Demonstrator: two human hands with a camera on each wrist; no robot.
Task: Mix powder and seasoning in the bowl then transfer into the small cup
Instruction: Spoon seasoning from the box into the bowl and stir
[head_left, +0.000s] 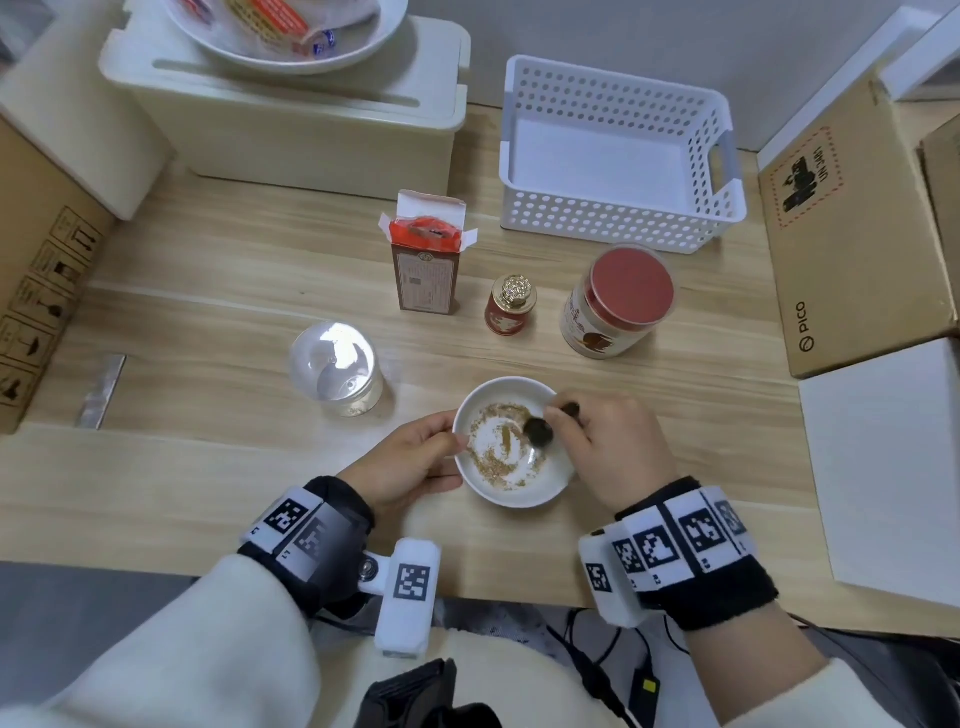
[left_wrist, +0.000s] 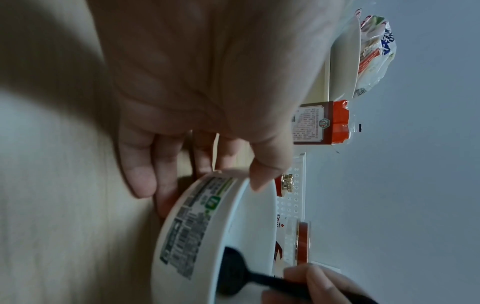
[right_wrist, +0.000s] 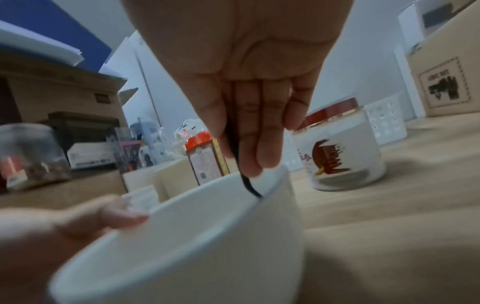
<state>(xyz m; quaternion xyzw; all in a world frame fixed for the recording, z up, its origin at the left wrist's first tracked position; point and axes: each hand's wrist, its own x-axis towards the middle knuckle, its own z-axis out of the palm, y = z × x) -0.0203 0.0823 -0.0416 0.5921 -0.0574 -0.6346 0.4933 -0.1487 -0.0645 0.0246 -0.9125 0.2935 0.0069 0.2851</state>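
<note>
**Both hands on the bowl, spoon in the mix**

Your left hand (head_left: 410, 457) grips the white bowl (head_left: 540, 493) at its left rim, low in the centre of the head view. The thumb (left_wrist: 270, 164) hooks over the rim and its tip sits just inside, while the fingers (left_wrist: 140, 174) curl down the outer wall, over the printed label in the left wrist view. The bowl stands on the wooden table (head_left: 208, 322).

Your right hand (head_left: 613, 452) pinches the handle of a black spoon (head_left: 537, 432) at the bowl's right side. The fingers are folded close together around the handle, which runs down from them over the rim in the right wrist view. The spoon's round head lies inside the bowl, right of its middle, among brown powder and seasoning (head_left: 493, 457) scattered in a ring over the white floor of the bowl.

The clear small cup (head_left: 337, 369) stands left of the bowl and slightly higher in the frame, apart from both hands. Above the bowl, in a row across the middle of the frame, stand an opened red carton (head_left: 426, 270), a little red bottle with a gold cap (head_left: 511, 306) and a jar with a red lid (head_left: 618, 306). A white basket (head_left: 618, 156) sits at the upper right.
</note>
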